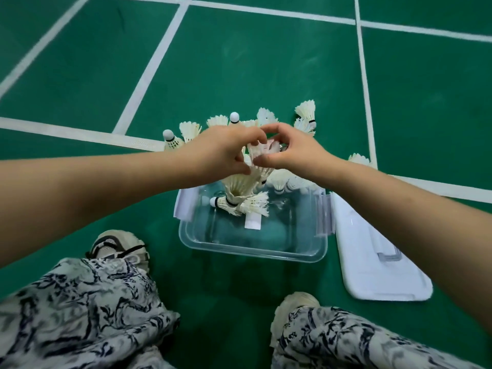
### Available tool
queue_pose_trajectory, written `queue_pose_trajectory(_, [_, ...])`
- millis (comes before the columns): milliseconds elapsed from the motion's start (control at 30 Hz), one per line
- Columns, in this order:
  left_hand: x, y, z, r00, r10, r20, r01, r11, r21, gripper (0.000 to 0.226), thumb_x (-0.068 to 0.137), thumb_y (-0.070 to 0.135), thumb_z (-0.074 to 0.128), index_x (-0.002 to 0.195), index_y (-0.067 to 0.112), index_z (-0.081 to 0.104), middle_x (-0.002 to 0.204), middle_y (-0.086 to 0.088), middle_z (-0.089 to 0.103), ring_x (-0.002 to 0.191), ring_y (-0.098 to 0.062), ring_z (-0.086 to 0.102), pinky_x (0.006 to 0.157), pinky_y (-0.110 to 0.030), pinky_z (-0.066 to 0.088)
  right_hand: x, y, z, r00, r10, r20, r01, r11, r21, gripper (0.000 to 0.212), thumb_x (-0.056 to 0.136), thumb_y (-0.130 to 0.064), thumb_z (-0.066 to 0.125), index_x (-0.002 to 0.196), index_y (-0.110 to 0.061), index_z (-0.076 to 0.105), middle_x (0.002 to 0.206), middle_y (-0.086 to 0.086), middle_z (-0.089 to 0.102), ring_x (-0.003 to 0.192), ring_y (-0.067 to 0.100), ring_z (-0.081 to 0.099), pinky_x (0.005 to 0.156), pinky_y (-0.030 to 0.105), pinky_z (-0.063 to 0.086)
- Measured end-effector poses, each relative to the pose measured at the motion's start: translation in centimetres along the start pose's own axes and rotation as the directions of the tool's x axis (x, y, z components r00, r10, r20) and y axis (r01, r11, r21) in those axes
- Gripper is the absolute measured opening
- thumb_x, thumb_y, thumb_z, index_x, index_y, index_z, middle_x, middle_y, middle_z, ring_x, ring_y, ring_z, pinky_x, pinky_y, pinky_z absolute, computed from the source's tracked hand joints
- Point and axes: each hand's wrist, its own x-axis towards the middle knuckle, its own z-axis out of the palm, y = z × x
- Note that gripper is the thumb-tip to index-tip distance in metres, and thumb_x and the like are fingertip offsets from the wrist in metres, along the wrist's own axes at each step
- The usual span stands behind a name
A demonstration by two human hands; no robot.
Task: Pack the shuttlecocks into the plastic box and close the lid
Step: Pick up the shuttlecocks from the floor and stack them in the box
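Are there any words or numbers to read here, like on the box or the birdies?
No words or numbers can be read anywhere.
White sticker on the plastic box: too blurred to tell if anything is written on it.
Shuttlecocks: only plain black bands, no letters show.
Lid: no print shows.

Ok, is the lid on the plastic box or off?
Off. The white lid lies flat on the green floor beside the box, whose top is open with a shuttlecock lying inside.

Floor shuttlecocks (282, 179) partly behind right hand (292, 153)
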Motion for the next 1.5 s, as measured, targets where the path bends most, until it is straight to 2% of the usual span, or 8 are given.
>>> queue_pose_trajectory(133, [-0.8, -0.8, 0.5, 0.997, -0.066, -0.028, 0.065, 0.997, -0.033, 0.058, 0.075, 0.016, 0.072, 0.126, 0.027, 0.047, 0.121, 0.003, 0.055, 0.074, -0.011, 0.058, 0.075, -0.021, 0.041, -0.1, 1.4, 0.1, 0.999, 0.022, 0.029, -0.021, 0.999, -0.033, 0.061, 0.073, -0.023, 0.075, 0.127, -0.026, 0.048, 0.089, -0.013, 0.05, 0.082, 0.009, 0.052, 0.075, 0.014, 0.042])
queue_pose_trajectory(367, [-2.0, -3.4, 1.0, 0.977, -0.209, -0.042, 0.207, 0.977, -0.041, 0.047, 0.075, 0.021, 0.072, 0.118, 0.024, 0.053, 0.112, 0.003, 0.06, 0.073, -0.008, 0.059, 0.072, -0.021, 0.04, -0.5, 4.9, 1.3, 0.983, 0.091, 0.161, 0.007, 0.851, -0.524, 0.063, 0.073, -0.029, 0.071, 0.129, -0.032, 0.043, 0.119, 0.008, 0.047, 0.093, 0.021, 0.05, 0.078, 0.026, 0.041])
queue_pose_trajectory(567, [-2.5, -3.9, 1.9, 0.986, -0.165, -0.012, 0.165, 0.986, -0.023, 0.039, 0.077, 0.021, 0.07, 0.114, 0.019, 0.059, 0.099, 0.009, 0.052, 0.072, -0.008, 0.058, 0.071, -0.017, 0.039, 0.0, 6.6, 2.8, 0.974, 0.115, 0.193, 0.039, 0.758, -0.651, 0.057, 0.073, -0.029, 0.071, 0.125, -0.027, 0.046, 0.119, 0.008, 0.048, 0.102, 0.026, 0.053, 0.078, 0.029, 0.043])
queue_pose_trajectory(800, [-2.4, -4.1, 2.3, 0.991, -0.135, 0.005, 0.135, 0.991, -0.006, 0.028, 0.078, 0.02, 0.069, 0.105, 0.014, 0.063, 0.093, 0.008, 0.048, 0.07, -0.01, 0.057, 0.07, -0.018, 0.038, 0.0, 8.5, 2.9, 0.992, 0.078, 0.095, 0.043, 0.502, -0.864, 0.053, 0.077, -0.041, 0.065, 0.121, -0.02, 0.047, 0.117, 0.011, 0.056, 0.111, 0.031, 0.046, 0.086, 0.037, 0.04])
queue_pose_trajectory(1033, [-2.3, -3.9, 2.2, 0.991, -0.135, 0.004, 0.135, 0.991, -0.014, 0.025, 0.078, 0.02, 0.069, 0.102, 0.014, 0.063, 0.095, 0.004, 0.05, 0.071, -0.01, 0.058, 0.072, -0.022, 0.041, 0.7, 9.7, 4.5, 0.983, 0.165, 0.076, -0.056, 0.677, -0.734, 0.053, 0.081, -0.044, 0.064, 0.119, -0.014, 0.043, 0.111, 0.013, 0.058, 0.098, 0.03, 0.055, 0.075, 0.036, 0.043])
queue_pose_trajectory(1267, [-2.1, -4.2, 2.7, 0.99, -0.14, 0.019, 0.14, 0.99, -0.023, 0.024, 0.079, 0.021, 0.068, 0.102, 0.015, 0.063, 0.099, 0.004, 0.052, 0.072, -0.009, 0.057, 0.073, -0.022, 0.041, 1.9, 10.8, 5.6, 0.899, 0.432, 0.067, -0.344, 0.795, -0.499, 0.069, 0.083, -0.045, 0.062, 0.131, -0.001, 0.039, 0.124, 0.017, 0.057, 0.115, 0.033, 0.053, 0.097, 0.037, 0.042])
queue_pose_trajectory(1433, [-2.1, -4.0, 3.0, 0.992, -0.122, 0.032, 0.123, 0.992, -0.012, 0.025, 0.08, 0.022, 0.067, 0.104, 0.016, 0.064, 0.108, 0.0, 0.056, 0.071, -0.007, 0.054, 0.074, -0.021, 0.041, 3.0, 11.1, 6.4, 0.826, 0.533, 0.185, -0.464, 0.829, -0.313, 0.046, 0.09, -0.04, 0.054, 0.108, 0.003, 0.055, 0.104, 0.017, 0.064, 0.097, 0.03, 0.062, 0.088, 0.038, 0.05])
queue_pose_trajectory(1500, [-2.1, -3.9, 3.1, 0.993, -0.115, 0.04, 0.115, 0.993, 0.003, 0.026, 0.08, 0.023, 0.067, 0.105, 0.016, 0.064, 0.11, -0.001, 0.057, 0.072, -0.007, 0.054, 0.073, -0.018, 0.038, 3.6, 11.1, 6.6, 0.782, 0.56, 0.274, -0.535, 0.828, -0.166, 0.026, 0.095, -0.031, 0.049, 0.088, -0.007, 0.056, 0.084, 0.008, 0.059, 0.075, 0.019, 0.058, 0.07, 0.026, 0.05])
